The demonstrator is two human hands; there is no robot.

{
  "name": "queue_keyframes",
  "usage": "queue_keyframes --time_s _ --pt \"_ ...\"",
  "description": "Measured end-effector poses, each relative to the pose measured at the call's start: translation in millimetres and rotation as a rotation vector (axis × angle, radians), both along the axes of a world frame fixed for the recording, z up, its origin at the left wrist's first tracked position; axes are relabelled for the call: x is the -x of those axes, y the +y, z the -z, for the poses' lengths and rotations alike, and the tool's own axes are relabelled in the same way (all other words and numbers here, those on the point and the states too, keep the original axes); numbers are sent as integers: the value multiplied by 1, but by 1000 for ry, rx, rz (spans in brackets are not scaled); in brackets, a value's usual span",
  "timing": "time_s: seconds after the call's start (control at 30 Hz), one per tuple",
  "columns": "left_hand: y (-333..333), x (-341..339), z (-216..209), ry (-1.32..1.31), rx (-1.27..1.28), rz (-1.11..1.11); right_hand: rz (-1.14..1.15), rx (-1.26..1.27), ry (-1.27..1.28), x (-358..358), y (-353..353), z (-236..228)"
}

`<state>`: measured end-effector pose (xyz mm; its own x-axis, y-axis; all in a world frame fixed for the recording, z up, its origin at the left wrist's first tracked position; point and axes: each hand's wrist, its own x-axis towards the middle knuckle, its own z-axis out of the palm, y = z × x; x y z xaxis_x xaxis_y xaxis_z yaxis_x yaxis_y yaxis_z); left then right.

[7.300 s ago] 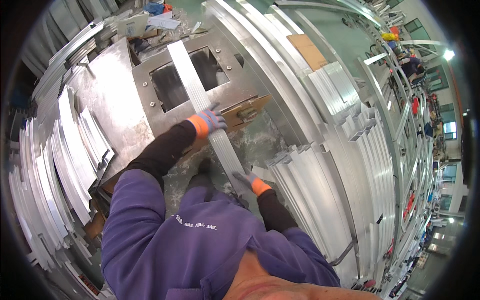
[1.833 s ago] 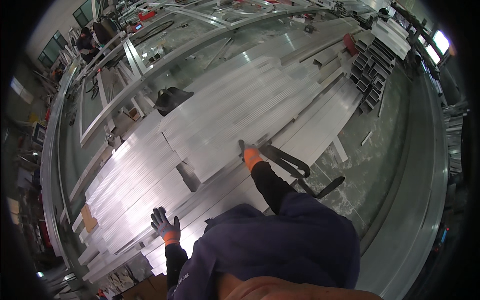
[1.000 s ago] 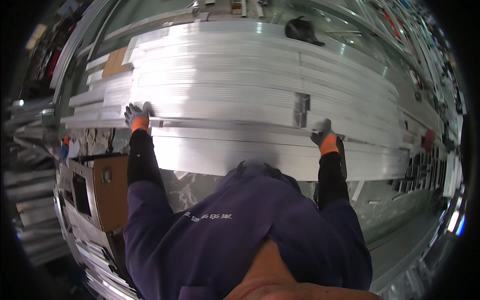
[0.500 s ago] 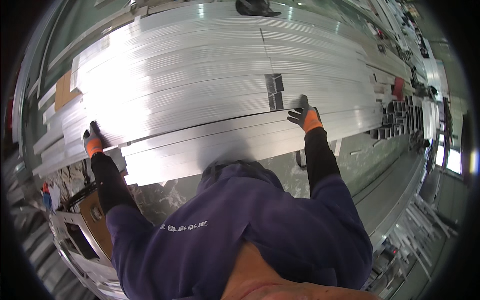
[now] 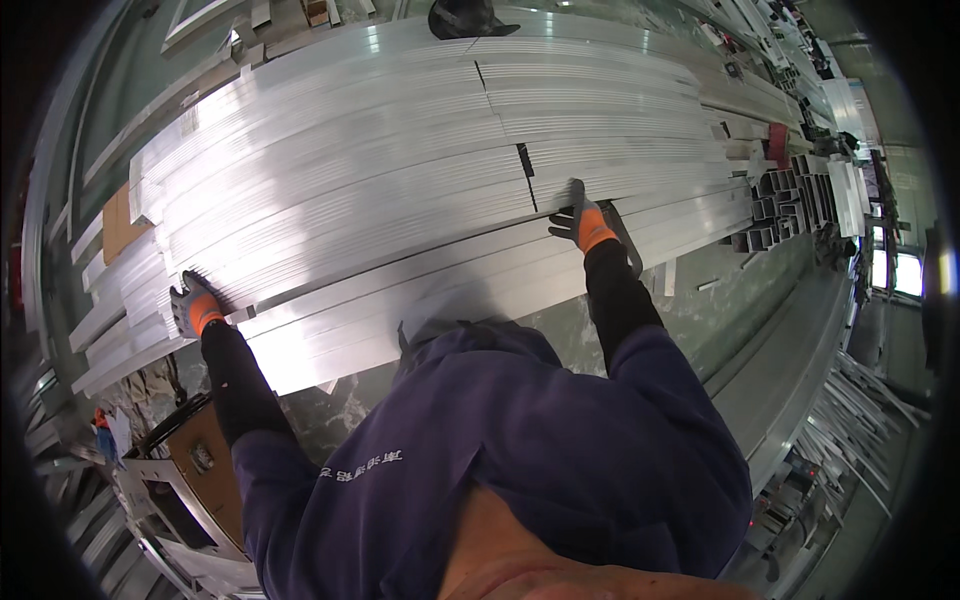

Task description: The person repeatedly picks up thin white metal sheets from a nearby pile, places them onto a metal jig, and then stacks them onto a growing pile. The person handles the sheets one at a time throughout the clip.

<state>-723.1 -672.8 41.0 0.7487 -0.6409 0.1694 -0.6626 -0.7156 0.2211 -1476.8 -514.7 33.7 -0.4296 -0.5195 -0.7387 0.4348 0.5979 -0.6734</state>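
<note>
Long ribbed silver aluminium profiles [image 5: 350,190] lie side by side in a broad layer before me. A crosswise dark seam [image 5: 526,175] splits the layer into a left and a right section, with a narrow gap at the near part. My left hand [image 5: 197,305], in a grey glove with an orange cuff, is at the near left end of the profiles, fingers apart. To the right of the seam, my right hand [image 5: 578,222], gloved alike, touches the near edge of the right section with its fingers spread. Smooth flat bars [image 5: 420,275] lie nearer to me.
At the far edge a black cap [image 5: 470,18] rests on the metal. Dark hollow channels [image 5: 790,205] are stacked at the right. A brown cardboard box [image 5: 205,460] stands at the lower left, and a long grey beam [image 5: 770,370] runs along the lower right.
The wide dark gap at the near part of the seam has narrowed to a thin strip. My right hand has moved left along the edge. The whole view has shifted a little.
</note>
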Motion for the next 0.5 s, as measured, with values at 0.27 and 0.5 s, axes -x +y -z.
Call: queue_keyframes --time_s 0.27,0.5 --pt "42 332 -6 -203 -30 859 224 -133 95 18 -8 78" --pt "78 486 -44 -161 -205 929 -204 -129 117 119 32 34"
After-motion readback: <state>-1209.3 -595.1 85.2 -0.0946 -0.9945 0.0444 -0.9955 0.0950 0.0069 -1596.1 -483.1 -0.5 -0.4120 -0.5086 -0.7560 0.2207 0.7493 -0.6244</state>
